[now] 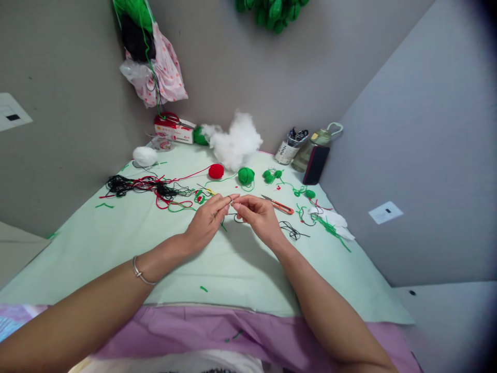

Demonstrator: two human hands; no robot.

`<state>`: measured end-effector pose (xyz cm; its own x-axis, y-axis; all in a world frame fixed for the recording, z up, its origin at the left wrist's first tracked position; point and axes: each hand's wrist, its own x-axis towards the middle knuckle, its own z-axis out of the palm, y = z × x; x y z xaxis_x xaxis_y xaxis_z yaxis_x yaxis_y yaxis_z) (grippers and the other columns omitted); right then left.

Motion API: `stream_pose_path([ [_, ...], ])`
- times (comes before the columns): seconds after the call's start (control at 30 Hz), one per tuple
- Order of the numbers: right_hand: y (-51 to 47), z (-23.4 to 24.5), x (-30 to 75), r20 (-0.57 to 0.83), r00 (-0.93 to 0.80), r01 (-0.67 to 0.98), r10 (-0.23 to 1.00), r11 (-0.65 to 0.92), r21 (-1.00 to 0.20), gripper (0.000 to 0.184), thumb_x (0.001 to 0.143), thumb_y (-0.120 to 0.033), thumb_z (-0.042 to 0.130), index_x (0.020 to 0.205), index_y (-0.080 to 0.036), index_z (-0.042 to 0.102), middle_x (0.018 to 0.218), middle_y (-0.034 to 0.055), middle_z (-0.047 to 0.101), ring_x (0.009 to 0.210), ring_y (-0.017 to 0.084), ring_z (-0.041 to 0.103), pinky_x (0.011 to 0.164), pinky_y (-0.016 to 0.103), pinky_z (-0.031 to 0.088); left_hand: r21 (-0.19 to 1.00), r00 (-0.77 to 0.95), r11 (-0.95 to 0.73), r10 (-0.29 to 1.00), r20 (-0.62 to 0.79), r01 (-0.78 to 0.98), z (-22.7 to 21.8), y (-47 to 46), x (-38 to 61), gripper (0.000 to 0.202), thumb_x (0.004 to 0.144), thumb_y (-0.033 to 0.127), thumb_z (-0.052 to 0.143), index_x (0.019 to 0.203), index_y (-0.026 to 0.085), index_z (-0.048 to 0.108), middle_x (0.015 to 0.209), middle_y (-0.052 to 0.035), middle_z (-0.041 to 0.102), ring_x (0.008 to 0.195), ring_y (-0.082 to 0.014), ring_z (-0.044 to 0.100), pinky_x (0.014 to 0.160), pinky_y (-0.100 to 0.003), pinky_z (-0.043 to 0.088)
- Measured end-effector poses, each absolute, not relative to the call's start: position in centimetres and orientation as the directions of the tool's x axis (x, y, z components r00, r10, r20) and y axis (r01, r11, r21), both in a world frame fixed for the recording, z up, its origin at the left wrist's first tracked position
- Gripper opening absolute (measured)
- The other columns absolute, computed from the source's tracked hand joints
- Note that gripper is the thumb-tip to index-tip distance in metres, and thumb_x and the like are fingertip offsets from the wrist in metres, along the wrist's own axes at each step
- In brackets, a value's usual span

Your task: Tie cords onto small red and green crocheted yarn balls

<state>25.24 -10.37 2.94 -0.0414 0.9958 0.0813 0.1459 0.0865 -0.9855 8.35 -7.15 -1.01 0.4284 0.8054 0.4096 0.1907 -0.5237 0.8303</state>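
My left hand (207,220) and my right hand (258,215) meet fingertip to fingertip above the pale green table cover (233,264). Both pinch something thin, apparently a needle and a black thread (236,218) that loops down under the right hand; it is too small to be sure. A bracelet (140,273) sits on my left wrist. Orange-handled scissors (280,206) lie just beyond my right hand. A red yarn ball (216,171) and a green yarn ball (246,175) rest further back.
Tangled black and red yarn (147,186) spreads at the left. White stuffing (236,142), a white yarn ball (144,156), a small box (174,129), a pen cup (289,146), a bottle (310,147) and a phone (316,165) stand at the back. Green scraps (330,228) lie right.
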Motion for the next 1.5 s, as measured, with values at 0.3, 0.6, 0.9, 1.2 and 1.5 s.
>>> stream_pose_path([
  [0.3,-10.5,2.8,25.2,0.133,-0.020,0.218,0.991,0.134,-0.967,0.025,0.082,-0.041,0.070,0.088,-0.017,0.073,0.061,-0.0015,0.058,0.058,0.012,0.049,0.056,0.026,0.039,0.820,0.440,-0.536,0.797,0.413,0.201,-1.3,-7.1,8.3,0.042,0.104,0.038,0.039,0.133,0.021,0.065,0.098,-0.0065,0.059,0.094,-0.0208,0.055,0.085,-0.031,0.045],
  [0.6,-10.4,2.6,25.2,0.152,-0.024,0.247,0.988,0.153,-0.957,0.024,0.084,-0.041,0.068,0.087,-0.018,0.072,0.062,-0.0014,0.057,0.058,0.012,0.049,0.056,0.026,0.039,0.816,0.444,-0.540,0.795,0.414,0.207,-1.2,-7.0,8.2,0.041,0.104,0.035,0.039,0.133,0.022,0.065,0.097,-0.0067,0.059,0.094,-0.0210,0.054,0.086,-0.033,0.044],
  [0.9,-10.8,1.8,25.2,0.369,-0.041,0.510,0.929,0.337,-0.792,0.020,0.093,-0.034,0.058,0.095,-0.019,0.071,0.078,0.0032,0.067,0.064,0.014,0.053,0.062,0.029,0.041,0.821,0.421,-0.535,0.803,0.422,0.197,-1.4,-7.1,8.2,0.040,0.104,0.034,0.041,0.134,0.023,0.065,0.089,-0.0037,0.051,0.085,-0.0194,0.050,0.080,-0.030,0.044],
  [1.2,-10.8,1.6,25.1,0.414,-0.048,0.572,0.909,0.364,-0.735,0.020,0.095,-0.034,0.055,0.093,-0.021,0.071,0.079,0.0043,0.068,0.066,0.016,0.056,0.062,0.029,0.042,0.812,0.410,-0.542,0.805,0.428,0.218,-1.4,-7.1,8.2,0.040,0.103,0.035,0.041,0.133,0.024,0.065,0.088,-0.0039,0.052,0.085,-0.0197,0.051,0.081,-0.031,0.044],
  [1.5,-10.2,1.8,25.2,0.239,-0.039,0.400,0.970,0.234,-0.886,0.021,0.089,-0.038,0.060,0.087,-0.018,0.068,0.069,0.0002,0.059,0.060,0.013,0.049,0.059,0.027,0.040,0.790,0.406,-0.571,0.792,0.457,0.224,-1.7,-6.9,8.3,0.040,0.103,0.035,0.042,0.132,0.022,0.066,0.099,-0.0068,0.057,0.097,-0.0207,0.055,0.089,-0.034,0.046],
])
